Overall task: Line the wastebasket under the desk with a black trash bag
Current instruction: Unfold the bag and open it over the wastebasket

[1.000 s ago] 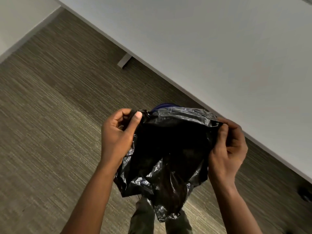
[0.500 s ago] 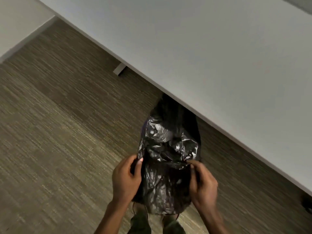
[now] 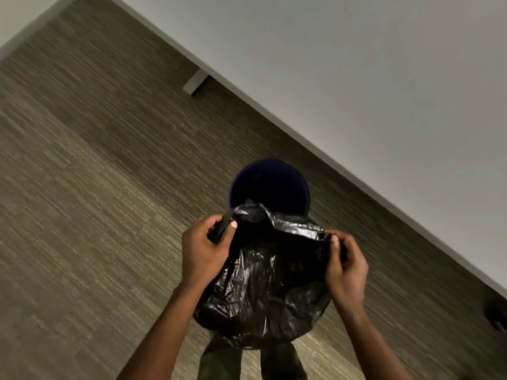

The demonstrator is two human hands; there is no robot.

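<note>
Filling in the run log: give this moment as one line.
stage: bag opened | left hand: pinching bag rim | right hand: pinching bag rim | black trash bag: held above floor | wastebasket: unlined, by desk edge

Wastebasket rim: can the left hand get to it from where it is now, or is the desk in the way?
Probably yes. The wastebasket stands on open carpet just clear of the desk edge, mouth uncovered. The left hand is close by, but it's pinching the trash bag, as is the right hand.

Bag mouth wider (wastebasket now uncovered)
</note>
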